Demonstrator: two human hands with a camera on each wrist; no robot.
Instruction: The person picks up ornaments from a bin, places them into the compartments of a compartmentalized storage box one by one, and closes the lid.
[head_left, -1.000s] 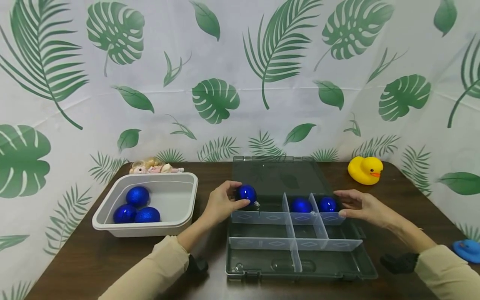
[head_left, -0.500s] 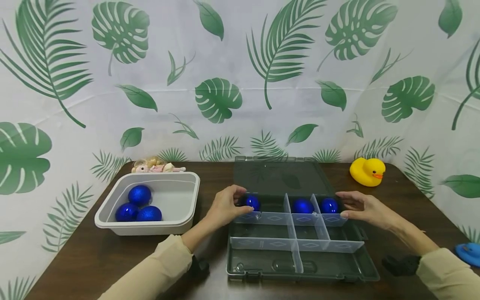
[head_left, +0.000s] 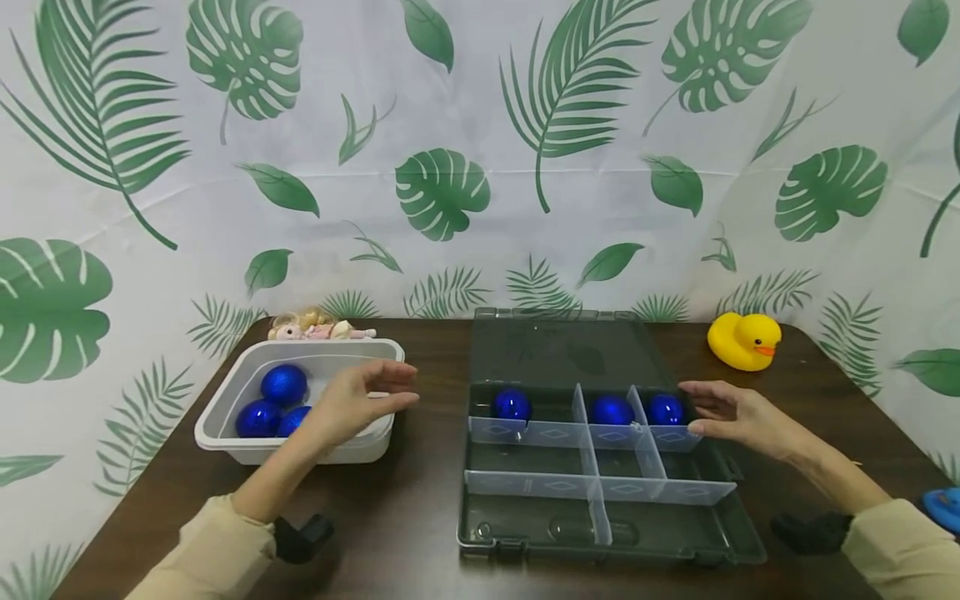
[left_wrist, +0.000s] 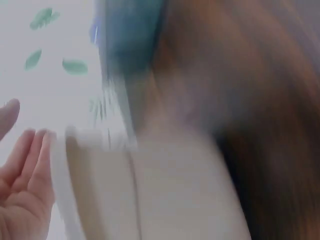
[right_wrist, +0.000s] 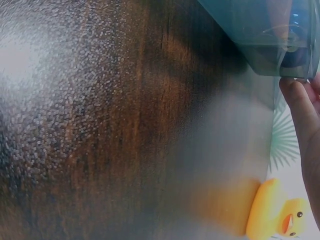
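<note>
My left hand [head_left: 356,408] is in the air over the right part of a white tub [head_left: 397,354], fingers apart and nothing between them. In the left wrist view the hand's bare fingers show beside a blurred background. Three blue Christmas baubles [head_left: 283,385] lie in the tub, one partly behind my forearm. A dark clear divider box [head_left: 525,521] lies unlatched with its lid back. Its back row holds a blue bauble [head_left: 512,405] at left, another bauble [head_left: 612,410] in the middle and a glossy bauble [head_left: 665,410] at right. My right hand [head_left: 742,421] rests its fingertips at the box's right end.
A yellow rubber duck [head_left: 744,342] sits at the back right of the brown table [head_left: 405,533]. Behind the tub lies a blond doll [head_left: 318,327]. A blue toy [head_left: 943,507] stands at the right edge. A leaf-print cloth [head_left: 480,100] hangs behind.
My left hand lowered a bauble into the box's back left compartment, let it go, and moved left to the tub. My right hand stayed by the box's right end.
</note>
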